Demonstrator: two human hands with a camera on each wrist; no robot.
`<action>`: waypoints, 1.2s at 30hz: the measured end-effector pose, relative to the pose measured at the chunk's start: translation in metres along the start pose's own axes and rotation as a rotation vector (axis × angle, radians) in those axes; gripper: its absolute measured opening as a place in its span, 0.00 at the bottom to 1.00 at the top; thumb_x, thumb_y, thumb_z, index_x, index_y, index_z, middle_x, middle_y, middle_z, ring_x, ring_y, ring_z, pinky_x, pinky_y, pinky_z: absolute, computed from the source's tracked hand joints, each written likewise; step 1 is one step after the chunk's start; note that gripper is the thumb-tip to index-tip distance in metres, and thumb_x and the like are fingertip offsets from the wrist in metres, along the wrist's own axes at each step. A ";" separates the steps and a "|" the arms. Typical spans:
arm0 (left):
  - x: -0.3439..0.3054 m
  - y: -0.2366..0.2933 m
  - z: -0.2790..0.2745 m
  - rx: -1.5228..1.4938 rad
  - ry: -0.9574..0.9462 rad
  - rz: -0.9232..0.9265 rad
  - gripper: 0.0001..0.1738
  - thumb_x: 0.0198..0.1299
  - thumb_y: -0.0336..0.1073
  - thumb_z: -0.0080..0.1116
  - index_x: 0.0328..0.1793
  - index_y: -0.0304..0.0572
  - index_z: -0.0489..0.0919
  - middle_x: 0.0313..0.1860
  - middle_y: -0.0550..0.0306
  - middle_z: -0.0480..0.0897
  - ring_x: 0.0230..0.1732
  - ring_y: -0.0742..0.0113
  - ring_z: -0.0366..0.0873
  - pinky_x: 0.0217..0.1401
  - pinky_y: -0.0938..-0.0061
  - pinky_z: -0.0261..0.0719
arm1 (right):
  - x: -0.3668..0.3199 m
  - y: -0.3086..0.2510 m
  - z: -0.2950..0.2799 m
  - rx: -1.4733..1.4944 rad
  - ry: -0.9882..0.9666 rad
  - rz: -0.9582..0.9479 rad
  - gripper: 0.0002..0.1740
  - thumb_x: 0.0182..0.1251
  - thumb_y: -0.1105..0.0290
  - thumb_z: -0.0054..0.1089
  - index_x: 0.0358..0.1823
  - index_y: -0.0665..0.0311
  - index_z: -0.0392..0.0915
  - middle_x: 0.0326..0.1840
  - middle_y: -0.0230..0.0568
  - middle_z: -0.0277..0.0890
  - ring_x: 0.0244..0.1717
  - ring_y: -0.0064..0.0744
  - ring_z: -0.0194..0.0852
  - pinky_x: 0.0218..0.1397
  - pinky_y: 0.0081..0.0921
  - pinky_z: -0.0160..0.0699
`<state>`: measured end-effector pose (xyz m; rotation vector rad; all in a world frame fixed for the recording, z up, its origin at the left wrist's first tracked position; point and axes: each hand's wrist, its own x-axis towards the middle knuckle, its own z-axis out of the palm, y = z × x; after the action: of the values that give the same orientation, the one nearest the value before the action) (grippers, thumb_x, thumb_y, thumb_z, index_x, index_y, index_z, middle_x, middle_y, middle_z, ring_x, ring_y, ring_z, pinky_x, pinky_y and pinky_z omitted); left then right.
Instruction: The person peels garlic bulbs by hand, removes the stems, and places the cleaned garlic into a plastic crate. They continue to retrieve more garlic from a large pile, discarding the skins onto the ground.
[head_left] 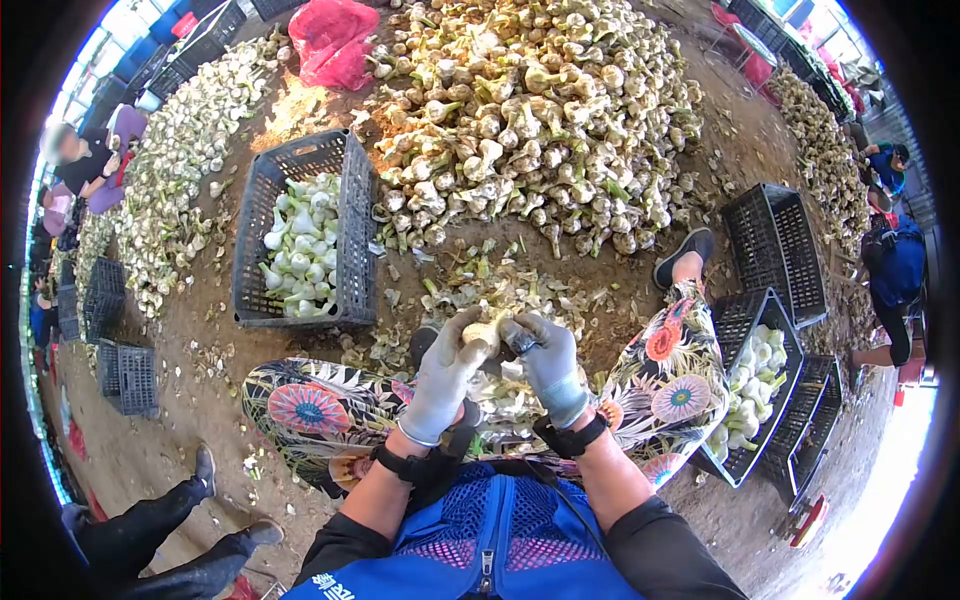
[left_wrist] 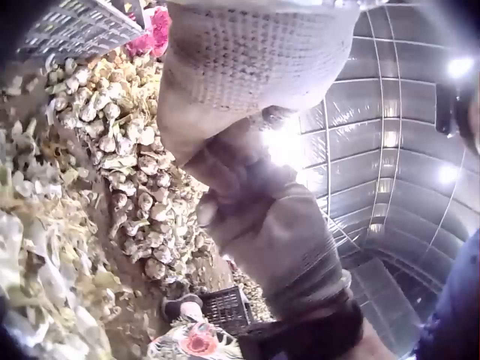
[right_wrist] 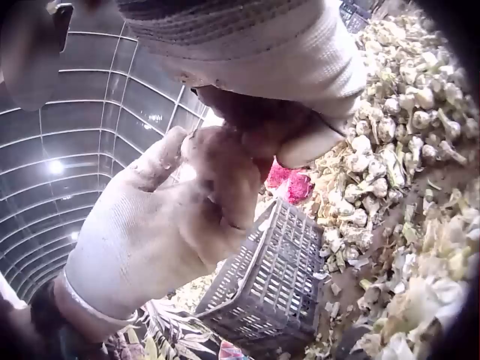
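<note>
Both hands wear pale, dirt-stained gloves and meet above the person's lap. The left hand (head_left: 447,378) curls its fingers and thumb round a garlic bulb (head_left: 481,333), seen at its fingertips in the head view. From the other side the right hand (head_left: 545,362) pinches at the same bulb, its fingertips darkly soiled. In the left wrist view the right hand (left_wrist: 281,240) faces the left glove, and the bulb is mostly hidden. In the right wrist view the left hand (right_wrist: 142,232) has bent fingers, close to the right glove (right_wrist: 262,60).
A large garlic heap (head_left: 540,120) lies ahead. A black crate (head_left: 360,230) with white bulbs stands front left; another filled crate (head_left: 790,400) is at the right, near stacked crates (head_left: 775,250). Peelings litter the ground. A red sack (head_left: 333,42) lies behind; people sit or stand at both sides.
</note>
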<state>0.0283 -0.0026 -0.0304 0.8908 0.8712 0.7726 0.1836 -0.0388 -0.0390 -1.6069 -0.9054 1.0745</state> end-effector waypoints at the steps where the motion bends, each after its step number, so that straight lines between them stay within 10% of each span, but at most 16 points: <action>1: -0.001 0.000 0.000 0.000 0.001 0.001 0.30 0.72 0.35 0.57 0.76 0.31 0.64 0.56 0.54 0.78 0.54 0.70 0.78 0.59 0.74 0.78 | -0.001 -0.001 -0.002 0.000 -0.001 -0.001 0.13 0.72 0.66 0.65 0.47 0.70 0.84 0.30 0.37 0.82 0.34 0.17 0.72 0.39 0.24 0.76; 7: -0.003 -0.008 -0.007 -0.419 -0.095 -0.135 0.27 0.78 0.44 0.46 0.75 0.33 0.63 0.50 0.53 0.79 0.46 0.65 0.79 0.55 0.66 0.80 | -0.002 -0.001 -0.006 -0.065 -0.065 0.020 0.13 0.70 0.68 0.66 0.50 0.70 0.84 0.36 0.35 0.85 0.37 0.19 0.76 0.43 0.22 0.77; 13: -0.002 -0.007 -0.001 0.385 0.000 0.168 0.29 0.79 0.48 0.46 0.74 0.34 0.64 0.45 0.56 0.78 0.39 0.67 0.78 0.46 0.70 0.80 | -0.001 -0.006 -0.012 0.187 -0.157 0.154 0.15 0.68 0.74 0.67 0.54 0.70 0.82 0.47 0.36 0.86 0.46 0.20 0.79 0.53 0.21 0.78; 15: -0.004 -0.004 -0.008 -0.271 -0.119 -0.140 0.28 0.78 0.46 0.49 0.74 0.33 0.66 0.48 0.56 0.80 0.37 0.72 0.79 0.42 0.76 0.80 | -0.002 -0.007 -0.016 0.073 -0.202 0.005 0.16 0.66 0.77 0.67 0.55 0.70 0.82 0.47 0.37 0.86 0.47 0.22 0.79 0.54 0.22 0.78; 20: -0.008 0.017 -0.013 -0.190 -0.167 -0.571 0.32 0.80 0.57 0.31 0.44 0.36 0.77 0.22 0.57 0.76 0.14 0.72 0.63 0.20 0.74 0.62 | 0.010 0.008 -0.024 0.049 -0.349 -0.377 0.20 0.50 0.86 0.68 0.47 0.65 0.84 0.42 0.42 0.83 0.45 0.39 0.82 0.52 0.30 0.78; 25: -0.003 0.012 -0.019 -0.300 -0.298 -0.731 0.35 0.80 0.61 0.28 0.46 0.37 0.76 0.20 0.57 0.75 0.12 0.69 0.62 0.21 0.73 0.63 | 0.003 -0.003 -0.020 -0.182 -0.211 -0.446 0.19 0.53 0.83 0.70 0.48 0.65 0.84 0.42 0.40 0.84 0.47 0.40 0.83 0.54 0.32 0.79; 28: 0.001 0.008 -0.013 -0.378 -0.231 -0.654 0.31 0.80 0.60 0.30 0.53 0.42 0.76 0.26 0.56 0.80 0.16 0.67 0.72 0.22 0.73 0.69 | -0.006 0.014 -0.035 0.347 -0.095 0.248 0.15 0.61 0.75 0.72 0.49 0.70 0.83 0.46 0.39 0.84 0.54 0.35 0.81 0.60 0.31 0.77; 32: -0.002 0.018 0.007 -0.365 -0.061 -0.598 0.22 0.80 0.49 0.39 0.57 0.38 0.76 0.36 0.59 0.84 0.24 0.67 0.82 0.32 0.73 0.79 | -0.014 0.011 -0.032 0.038 -0.203 -0.211 0.17 0.59 0.77 0.72 0.50 0.70 0.83 0.54 0.44 0.81 0.59 0.36 0.76 0.66 0.31 0.71; 36: 0.008 -0.015 -0.002 -0.296 0.106 -0.230 0.10 0.73 0.32 0.53 0.54 0.35 0.78 0.40 0.59 0.85 0.40 0.73 0.84 0.41 0.80 0.80 | -0.019 0.013 -0.022 0.362 -0.146 0.115 0.16 0.65 0.75 0.68 0.53 0.71 0.81 0.48 0.37 0.81 0.53 0.25 0.77 0.57 0.23 0.77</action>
<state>0.0330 -0.0010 -0.0465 0.4825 0.9063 0.7288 0.1988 -0.0669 -0.0444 -1.3042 -0.6702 1.3647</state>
